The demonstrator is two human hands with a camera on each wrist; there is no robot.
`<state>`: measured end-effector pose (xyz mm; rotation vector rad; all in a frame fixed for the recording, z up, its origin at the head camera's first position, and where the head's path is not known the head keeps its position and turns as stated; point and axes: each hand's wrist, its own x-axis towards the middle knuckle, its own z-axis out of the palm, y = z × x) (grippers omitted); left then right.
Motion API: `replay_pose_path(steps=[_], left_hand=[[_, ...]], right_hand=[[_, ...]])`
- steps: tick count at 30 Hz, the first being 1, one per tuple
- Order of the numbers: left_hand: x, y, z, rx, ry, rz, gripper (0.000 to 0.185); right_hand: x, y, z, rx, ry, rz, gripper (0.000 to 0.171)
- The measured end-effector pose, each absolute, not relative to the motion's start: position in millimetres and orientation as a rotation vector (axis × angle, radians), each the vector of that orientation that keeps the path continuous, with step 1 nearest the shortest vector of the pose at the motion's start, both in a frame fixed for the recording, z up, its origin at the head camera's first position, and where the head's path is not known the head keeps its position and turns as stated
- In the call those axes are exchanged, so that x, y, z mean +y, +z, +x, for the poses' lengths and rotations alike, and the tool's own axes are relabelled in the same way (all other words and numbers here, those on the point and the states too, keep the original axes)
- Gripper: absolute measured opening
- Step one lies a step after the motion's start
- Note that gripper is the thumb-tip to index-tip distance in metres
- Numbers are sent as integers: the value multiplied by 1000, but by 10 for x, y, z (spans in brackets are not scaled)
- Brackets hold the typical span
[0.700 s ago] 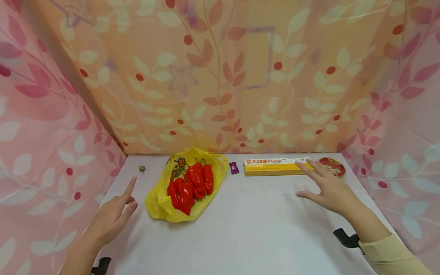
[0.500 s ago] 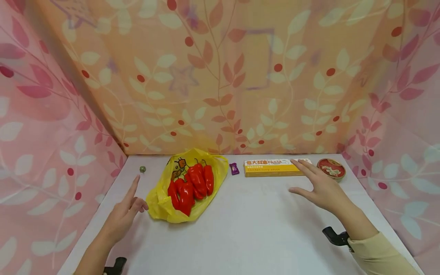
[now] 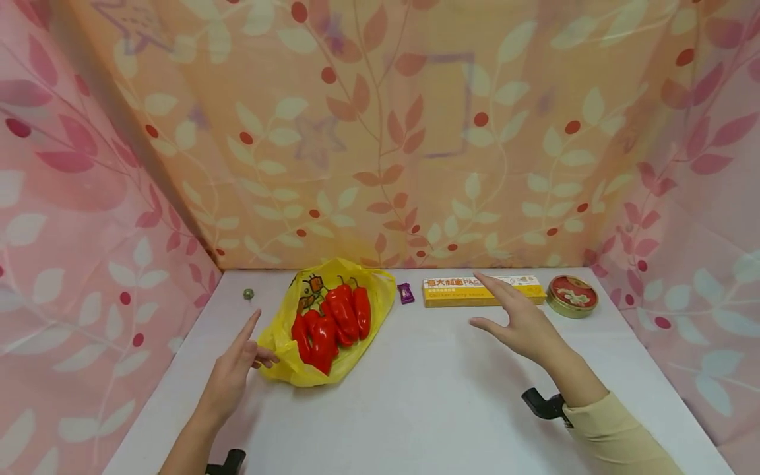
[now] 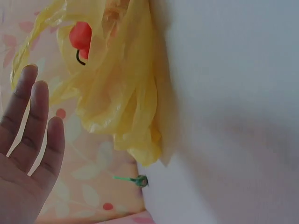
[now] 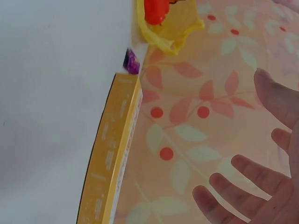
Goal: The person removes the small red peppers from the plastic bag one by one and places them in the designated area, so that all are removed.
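Right hand (image 3: 525, 326) shifted inward, tin (image 3: 572, 295) unobscured.

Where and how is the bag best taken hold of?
Probably by the loose rim of the bag, left hand from the left, right hand from the right: it lies slack and spread open around the peppers, so gather both edges.

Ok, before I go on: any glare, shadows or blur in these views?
Head: fairly clear, glints on the red peppers, soft shadows on the white table; left wrist: hazy, yellow bag soft-edged; right wrist: lettering on the pasta box smeared.
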<state>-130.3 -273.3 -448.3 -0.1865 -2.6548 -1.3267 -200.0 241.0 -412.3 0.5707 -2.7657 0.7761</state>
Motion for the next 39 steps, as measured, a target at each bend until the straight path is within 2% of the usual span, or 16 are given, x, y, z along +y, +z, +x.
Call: replay_pose_path(steps=[16,28,39], left_hand=[[-2615,-4532,-1269,-2671,-1403,-120,55],[-2557,-4556,-1319,-2635,-1452,-62,34],[-2530,-4508,-1364,-2612,-1389,-63,32]], right_hand=[[1883,-4317,-2092,-2753,981,657,82],[1501,-4373,-2293,-2753,1170,729,76],[1136,-4372,-2521,-2753,1367,770,65]])
